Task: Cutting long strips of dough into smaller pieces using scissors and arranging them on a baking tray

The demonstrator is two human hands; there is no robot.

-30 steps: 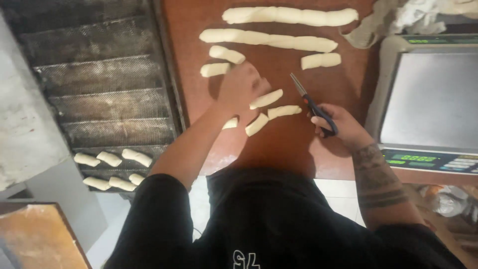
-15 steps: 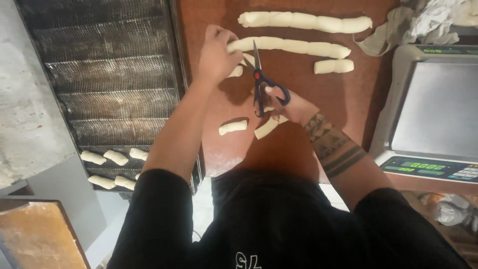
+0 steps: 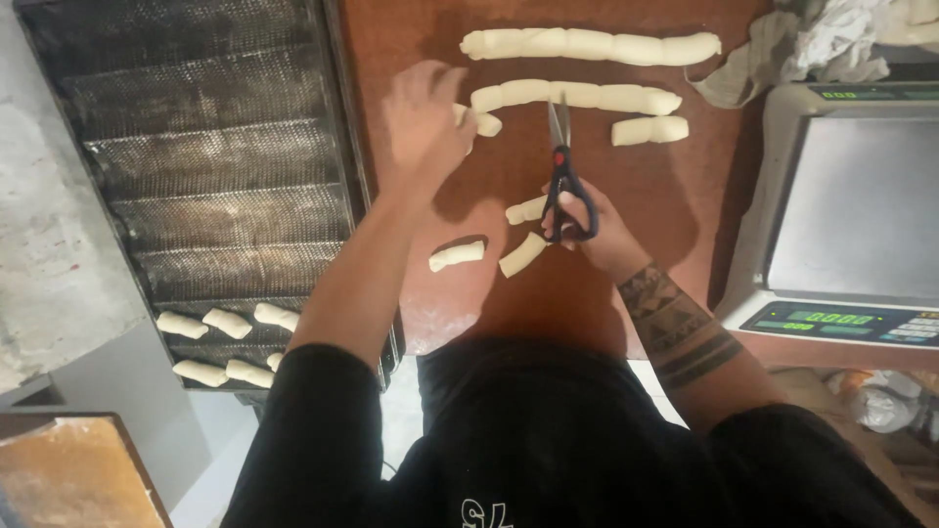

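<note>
My right hand [image 3: 597, 230] grips black-handled scissors [image 3: 562, 171], blades pointing away toward a long dough rope [image 3: 577, 96] on the brown table [image 3: 685, 215]. My left hand [image 3: 421, 122] hovers over the rope's left end, fingers curled over a small cut piece [image 3: 486, 124]; whether it holds it I cannot tell. A second, longer dough rope [image 3: 592, 44] lies further back. A short dough piece [image 3: 650, 129] lies to the right of the scissors. Three cut pieces [image 3: 457, 255] lie near my right hand.
A dark corrugated baking tray [image 3: 215, 176] lies to the left, with several cut dough pieces [image 3: 227, 323] in its near grooves. A digital scale [image 3: 851, 215] stands at the right. Crumpled cloth [image 3: 812, 44] lies at the back right.
My left hand has stayed at the rope's left end, lifting slightly. My right hand with the scissors shifted a little right, the blades now pointing at the middle of the nearer rope.
</note>
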